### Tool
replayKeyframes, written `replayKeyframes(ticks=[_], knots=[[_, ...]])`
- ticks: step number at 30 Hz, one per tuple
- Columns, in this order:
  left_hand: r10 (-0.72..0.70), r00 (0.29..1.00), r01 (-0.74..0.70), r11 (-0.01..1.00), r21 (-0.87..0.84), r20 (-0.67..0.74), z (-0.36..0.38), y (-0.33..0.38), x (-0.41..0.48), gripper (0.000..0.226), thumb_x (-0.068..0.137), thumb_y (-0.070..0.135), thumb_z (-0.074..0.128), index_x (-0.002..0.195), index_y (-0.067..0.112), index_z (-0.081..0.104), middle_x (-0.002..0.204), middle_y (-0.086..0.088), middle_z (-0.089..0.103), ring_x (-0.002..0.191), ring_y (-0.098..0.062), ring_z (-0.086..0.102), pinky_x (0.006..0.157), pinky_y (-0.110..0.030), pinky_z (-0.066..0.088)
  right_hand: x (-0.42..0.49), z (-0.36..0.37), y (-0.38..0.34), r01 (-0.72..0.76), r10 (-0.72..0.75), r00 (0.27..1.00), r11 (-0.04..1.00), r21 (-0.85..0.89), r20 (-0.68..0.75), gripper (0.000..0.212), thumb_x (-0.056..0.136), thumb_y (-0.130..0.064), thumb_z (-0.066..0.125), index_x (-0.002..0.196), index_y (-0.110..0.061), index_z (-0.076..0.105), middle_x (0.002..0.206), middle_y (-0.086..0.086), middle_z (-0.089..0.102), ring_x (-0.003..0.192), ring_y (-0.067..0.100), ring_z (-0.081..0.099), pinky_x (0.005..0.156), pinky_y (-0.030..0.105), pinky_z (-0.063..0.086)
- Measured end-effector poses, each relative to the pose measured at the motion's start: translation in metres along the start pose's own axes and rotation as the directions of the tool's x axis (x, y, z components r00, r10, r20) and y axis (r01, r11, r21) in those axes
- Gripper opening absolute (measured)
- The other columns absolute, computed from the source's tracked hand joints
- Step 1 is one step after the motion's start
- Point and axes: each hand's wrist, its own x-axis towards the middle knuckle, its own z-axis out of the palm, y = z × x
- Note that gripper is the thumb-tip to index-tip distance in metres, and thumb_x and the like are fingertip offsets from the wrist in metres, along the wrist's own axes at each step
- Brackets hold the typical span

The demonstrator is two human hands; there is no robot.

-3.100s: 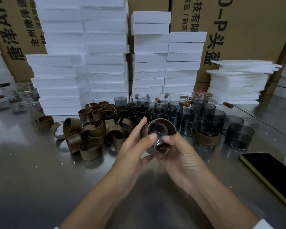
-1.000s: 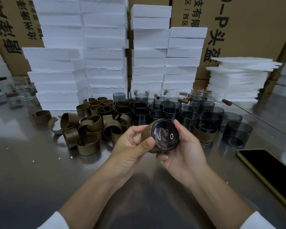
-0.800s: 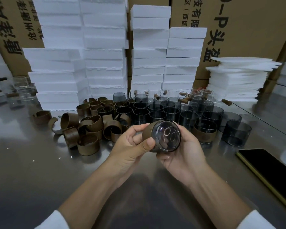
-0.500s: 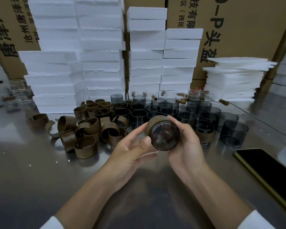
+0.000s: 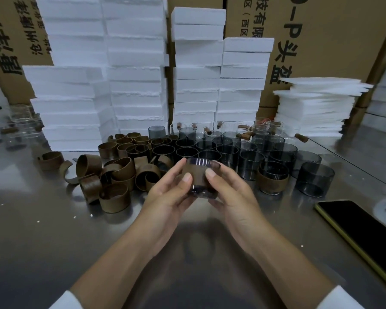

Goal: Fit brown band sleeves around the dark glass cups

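A dark glass cup (image 5: 200, 190) with a brown band sleeve (image 5: 196, 176) around its middle stands upright between my hands, above the steel table. My left hand (image 5: 169, 192) grips its left side, thumb on the sleeve. My right hand (image 5: 231, 192) grips its right side, thumb on the sleeve as well. Behind them stand several bare dark glass cups (image 5: 251, 161) in rows. One sleeved cup (image 5: 272, 179) stands to the right. A heap of loose brown sleeves (image 5: 114, 175) lies to the left.
White foam blocks (image 5: 134, 74) are stacked along the back before cardboard boxes (image 5: 321, 41). Thin foam sheets (image 5: 316, 105) are piled at the right. A black phone (image 5: 363, 228) lies at the right edge. Clear glass cups (image 5: 20, 128) stand at the far left.
The cup was tipped with its base toward me while both hands worked the sleeve along it. It now stands upright with the sleeve around its middle, both hands still on it.
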Motion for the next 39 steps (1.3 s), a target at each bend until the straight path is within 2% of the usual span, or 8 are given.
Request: replayKeyframes(ticks=[5, 9, 13, 17, 21, 28, 34, 39], knots=[[-0.013, 0.999, 0.018, 0.991, 0.133, -0.038, 0.001, 0.001, -0.003, 0.058, 0.068, 0.032, 0.065, 0.125, 0.032, 0.055, 0.127, 0.007, 0.063, 0.119, -0.007, 0.057, 0.097, -0.026, 0.048, 0.004, -0.007, 0.007, 0.123, -0.15, 0.983, 0.967, -0.225, -0.108, 0.056, 0.066, -0.022, 0.086, 0.111, -0.034, 0.054, 0.107, -0.015, 0.062, 0.089, -0.01, 0.063, 0.067, 0.004, 0.047], [-0.038, 0.996, 0.053, 0.98, 0.193, -0.08, 0.001, 0.004, -0.007, 0.049, 0.069, 0.037, 0.062, 0.118, 0.036, 0.057, 0.131, 0.008, 0.058, 0.118, -0.007, 0.057, 0.094, -0.029, 0.046, 0.013, -0.027, 0.014, 0.12, -0.356, 0.885, 0.797, -0.592, -0.3, 0.065, 0.064, -0.025, 0.087, 0.114, -0.036, 0.048, 0.103, -0.018, 0.054, 0.105, 0.006, 0.05, 0.086, 0.019, 0.04], [-0.073, 0.994, 0.09, 0.969, 0.232, -0.08, 0.004, 0.004, -0.012, 0.05, 0.068, 0.037, 0.062, 0.118, 0.028, 0.061, 0.122, 0.004, 0.064, 0.106, -0.01, 0.065, 0.09, -0.032, 0.05, 0.019, -0.048, 0.016, -0.009, -0.416, 0.797, 0.716, -0.698, -0.438, 0.066, 0.066, -0.029, 0.085, 0.121, -0.032, 0.049, 0.115, -0.002, 0.055, 0.116, 0.012, 0.036, 0.085, 0.027, 0.035], [-0.081, 0.994, 0.097, 0.963, 0.251, -0.072, 0.006, 0.005, -0.012, 0.05, 0.068, 0.037, 0.062, 0.116, 0.024, 0.063, 0.113, 0.002, 0.069, 0.099, -0.013, 0.069, 0.084, -0.03, 0.052, 0.028, -0.055, 0.019, -0.022, -0.444, 0.822, 0.601, -0.799, -0.357, 0.07, 0.069, -0.029, 0.084, 0.129, -0.024, 0.048, 0.125, 0.001, 0.055, 0.122, 0.019, 0.043, 0.097, 0.038, 0.043], [-0.033, 0.99, 0.062, 0.974, 0.218, -0.135, 0.005, 0.005, -0.01, 0.03, 0.084, 0.022, 0.059, 0.113, 0.019, 0.064, 0.099, 0.001, 0.073, 0.09, -0.02, 0.071, 0.079, -0.032, 0.058, 0.032, -0.058, 0.018, -0.029, -0.564, 0.779, 0.404, -0.914, -0.274, 0.056, 0.075, -0.028, 0.08, 0.124, -0.022, 0.053, 0.12, -0.003, 0.058, 0.12, 0.018, 0.04, 0.098, 0.031, 0.028], [0.014, 0.978, 0.023, 0.984, 0.178, -0.206, 0.005, 0.006, -0.008, 0.021, 0.092, 0.008, 0.053, 0.108, 0.013, 0.065, 0.086, 0.0, 0.071, 0.078, -0.019, 0.07, 0.074, -0.031, 0.057, 0.032, -0.064, 0.012, -0.01, -0.53, 0.815, 0.389, -0.921, -0.233, 0.061, 0.08, -0.02, 0.077, 0.133, -0.016, 0.047, 0.136, 0.004, 0.051, 0.125, 0.028, 0.047, 0.104, 0.044, 0.042], [0.017, 0.981, 0.012, 0.989, 0.15, -0.192, 0.006, 0.006, -0.007, 0.02, 0.092, 0.007, 0.053, 0.107, 0.012, 0.064, 0.08, 0.002, 0.07, 0.073, -0.017, 0.069, 0.071, -0.03, 0.057, 0.028, -0.068, 0.009, -0.047, -0.53, 0.835, 0.201, -0.979, -0.149, 0.055, 0.088, -0.016, 0.067, 0.138, -0.013, 0.045, 0.14, 0.007, 0.049, 0.142, 0.023, 0.03, 0.117, 0.043, 0.02], [0.023, 0.983, 0.0, 0.992, 0.128, -0.183, 0.007, 0.004, -0.006, 0.018, 0.091, 0.006, 0.054, 0.105, 0.01, 0.065, 0.078, -0.001, 0.069, 0.07, -0.018, 0.069, 0.071, -0.032, 0.056, 0.022, -0.034, 0.009, 0.273, -0.435, 0.857, -0.072, -0.959, 0.277, 0.049, 0.086, -0.009, 0.063, 0.133, -0.012, 0.052, 0.129, 0.007, 0.056, 0.122, 0.026, 0.051, 0.102, 0.036, 0.039]])
